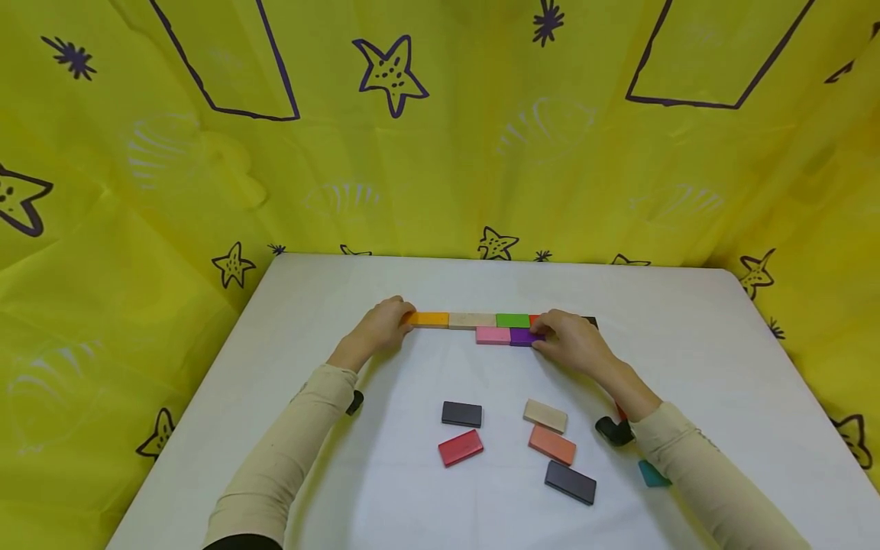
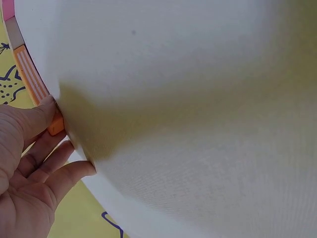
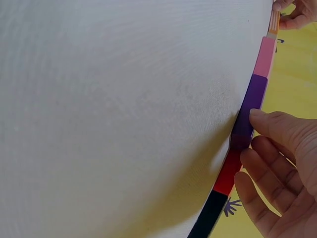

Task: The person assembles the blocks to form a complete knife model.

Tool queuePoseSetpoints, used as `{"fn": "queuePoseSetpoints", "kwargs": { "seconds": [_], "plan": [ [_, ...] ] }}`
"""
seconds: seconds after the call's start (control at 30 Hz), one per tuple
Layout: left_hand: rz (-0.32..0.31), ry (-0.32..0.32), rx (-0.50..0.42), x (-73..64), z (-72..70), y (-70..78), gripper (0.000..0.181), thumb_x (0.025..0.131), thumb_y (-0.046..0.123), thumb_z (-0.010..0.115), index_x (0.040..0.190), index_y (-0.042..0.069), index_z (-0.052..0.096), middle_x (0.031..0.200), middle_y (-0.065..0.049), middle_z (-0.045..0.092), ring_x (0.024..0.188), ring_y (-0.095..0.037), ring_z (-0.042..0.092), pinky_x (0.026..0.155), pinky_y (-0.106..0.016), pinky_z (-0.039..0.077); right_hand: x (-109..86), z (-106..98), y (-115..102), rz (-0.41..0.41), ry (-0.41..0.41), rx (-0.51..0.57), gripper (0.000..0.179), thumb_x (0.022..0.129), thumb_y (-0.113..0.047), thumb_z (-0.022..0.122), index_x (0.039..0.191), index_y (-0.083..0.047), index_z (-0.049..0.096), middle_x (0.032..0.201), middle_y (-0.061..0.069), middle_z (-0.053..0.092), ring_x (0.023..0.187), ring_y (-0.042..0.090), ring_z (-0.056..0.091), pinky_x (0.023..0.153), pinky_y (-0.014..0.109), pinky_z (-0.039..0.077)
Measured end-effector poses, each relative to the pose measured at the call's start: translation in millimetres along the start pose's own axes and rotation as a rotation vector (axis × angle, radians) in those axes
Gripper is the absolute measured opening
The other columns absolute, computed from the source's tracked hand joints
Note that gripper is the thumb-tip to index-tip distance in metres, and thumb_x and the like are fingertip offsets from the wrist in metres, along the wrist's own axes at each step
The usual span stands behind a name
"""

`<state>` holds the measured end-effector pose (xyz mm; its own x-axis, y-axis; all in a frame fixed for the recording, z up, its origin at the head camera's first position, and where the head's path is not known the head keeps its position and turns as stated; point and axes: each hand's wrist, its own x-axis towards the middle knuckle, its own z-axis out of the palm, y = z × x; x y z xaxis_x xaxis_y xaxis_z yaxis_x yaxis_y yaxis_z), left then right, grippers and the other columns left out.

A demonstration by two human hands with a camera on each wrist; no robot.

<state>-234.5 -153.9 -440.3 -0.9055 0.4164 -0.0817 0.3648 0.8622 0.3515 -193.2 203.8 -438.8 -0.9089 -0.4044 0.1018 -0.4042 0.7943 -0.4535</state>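
Observation:
Rectangular blocks lie end to end in a row near the far side of the white table. At the row's left end my left hand pinches the orange block, its thumb over the side, as the left wrist view shows. A beige block, a green block, a red block and a black block continue the row. In front lie a pink block and, beside it, a purple block. My right hand pinches the purple block's right end, partly covering the red one.
Nearer on the table lie loose blocks: a dark grey one, a red one, a beige one, a coral one and another dark grey one. A teal block shows beside the right sleeve. Yellow patterned cloth hangs behind.

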Motion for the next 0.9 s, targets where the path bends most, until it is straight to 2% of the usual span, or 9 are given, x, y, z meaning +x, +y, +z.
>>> {"fn": "queuePoseSetpoints", "kwargs": {
  "seconds": [0.33,0.6,0.9],
  "plan": [
    [-0.014,-0.005,0.005,1.3,-1.0,1.2,0.029,0.100,0.009,0.066,0.126,-0.004,0.067,0.112,-0.017,0.065,0.099,-0.029,0.062,0.095,-0.043,0.053,-3.0,-2.4,-3.8,0.029,-0.002,0.020,0.018,0.092,-0.012,0.076,0.107,-0.002,0.074,0.102,0.010,0.072,0.094,0.027,0.065,0.087,0.048,0.055],
    [-0.025,-0.005,0.013,0.6,-0.9,-0.4,0.030,0.100,0.009,0.067,0.126,-0.003,0.067,0.112,-0.016,0.064,0.100,-0.029,0.062,0.096,-0.043,0.053,-3.1,-0.5,-3.7,0.008,0.001,0.046,0.015,0.092,-0.011,0.076,0.104,-0.003,0.074,0.099,0.009,0.073,0.092,0.025,0.066,0.086,0.047,0.055],
    [-0.024,-0.011,0.007,0.9,-0.1,1.5,0.029,0.100,0.008,0.066,0.126,-0.004,0.067,0.112,-0.017,0.064,0.100,-0.029,0.061,0.096,-0.044,0.053,-1.5,-0.7,-3.0,0.008,0.009,0.026,0.014,0.092,-0.010,0.075,0.104,-0.003,0.074,0.098,0.009,0.072,0.090,0.024,0.066,0.084,0.047,0.055]
  ]
}}
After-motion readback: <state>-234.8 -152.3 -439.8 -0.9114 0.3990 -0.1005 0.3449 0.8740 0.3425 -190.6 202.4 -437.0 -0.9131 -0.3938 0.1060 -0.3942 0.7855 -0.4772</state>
